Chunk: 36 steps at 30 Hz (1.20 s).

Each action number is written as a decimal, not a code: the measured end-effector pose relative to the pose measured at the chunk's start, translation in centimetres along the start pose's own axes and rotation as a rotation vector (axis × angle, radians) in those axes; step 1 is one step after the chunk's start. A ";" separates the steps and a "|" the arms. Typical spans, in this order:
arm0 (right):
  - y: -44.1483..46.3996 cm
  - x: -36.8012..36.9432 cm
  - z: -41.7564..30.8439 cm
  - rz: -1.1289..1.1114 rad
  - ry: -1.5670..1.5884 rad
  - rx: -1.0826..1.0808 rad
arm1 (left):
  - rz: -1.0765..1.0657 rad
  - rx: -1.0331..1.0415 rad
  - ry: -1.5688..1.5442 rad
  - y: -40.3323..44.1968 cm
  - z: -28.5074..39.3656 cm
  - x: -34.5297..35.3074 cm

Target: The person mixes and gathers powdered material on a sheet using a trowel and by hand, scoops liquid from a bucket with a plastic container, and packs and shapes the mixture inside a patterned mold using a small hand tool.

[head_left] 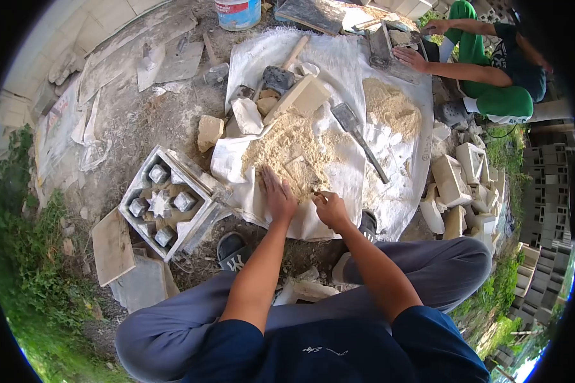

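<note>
Sandy tan powder [287, 143] is heaped on a white sack [230, 159] in front of me. My left hand [278, 196] lies on the near left edge of the powder, palm down with its fingers stretched out. At the near right edge, my right hand [330, 209] has its fingers curled round something small and dark, mostly hidden by the fingers. Just beyond the hands, a flat squarish piece [302, 171] rests in the powder, partly coated with it. A metal mould [201, 235] with a star and several blocks inside stands to the left.
A mallet [278, 78], stones [209, 132] and a pale block [300, 99] lie beyond the powder. A flat long-handled tool [364, 143] lies to the right. A co-worker [498, 70] sits at the upper right with hands at another mould. Cast blocks [450, 182] are piled at the right.
</note>
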State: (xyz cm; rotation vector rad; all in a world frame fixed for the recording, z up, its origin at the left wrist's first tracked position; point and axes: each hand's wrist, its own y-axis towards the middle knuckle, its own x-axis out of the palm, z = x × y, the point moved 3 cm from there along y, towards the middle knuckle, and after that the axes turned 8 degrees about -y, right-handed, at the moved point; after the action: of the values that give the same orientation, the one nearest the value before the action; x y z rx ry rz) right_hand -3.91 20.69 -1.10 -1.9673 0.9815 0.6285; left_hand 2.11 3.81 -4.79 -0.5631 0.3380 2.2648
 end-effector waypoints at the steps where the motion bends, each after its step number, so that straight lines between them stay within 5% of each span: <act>1: 0.1 -2.0 -2.1 -0.059 0.026 0.082 | -0.012 0.008 0.002 0.8 0.3 0.3; 10: -1.0 -5.9 -4.6 -0.112 0.107 0.291 | -0.068 0.096 0.091 2.6 0.5 2.9; 13: -1.2 -7.2 -2.8 -0.174 0.072 0.287 | -0.129 0.078 -0.248 3.1 0.8 1.3; 16: -1.3 -6.4 0.1 0.200 -0.055 0.173 | -0.100 0.190 0.001 0.8 -0.2 -2.2; 20: -2.2 -2.7 -1.0 0.267 -0.064 0.188 | -0.123 0.247 0.062 -1.7 -1.7 -4.1; 24: -2.8 -2.7 -2.6 0.148 0.027 0.168 | -0.188 0.195 0.115 -1.4 -1.2 -3.9; 25: -3.5 -4.8 -4.3 0.022 0.108 0.309 | -0.198 0.201 0.060 -1.2 -1.6 -3.9; 29: -2.8 -6.8 -1.9 0.100 -0.294 -0.003 | -0.218 0.201 0.061 -2.3 -1.3 -4.3; 32: -3.4 -10.4 -3.6 0.040 -0.362 -0.073 | -0.384 0.335 0.186 -5.0 1.2 -6.2; 34: -2.2 -10.8 -3.4 0.046 -0.330 -0.096 | -0.754 0.465 0.303 -6.7 1.8 -6.8; 36: -1.9 -11.3 -3.4 0.090 -0.045 0.029 | -0.784 0.433 0.274 -7.5 0.7 -7.1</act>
State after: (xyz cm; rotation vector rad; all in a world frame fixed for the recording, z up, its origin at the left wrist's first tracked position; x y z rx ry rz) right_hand -8.54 23.01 9.62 -1.8837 1.0504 0.7013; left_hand 11.73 4.73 -1.15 -0.6333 0.6014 1.3146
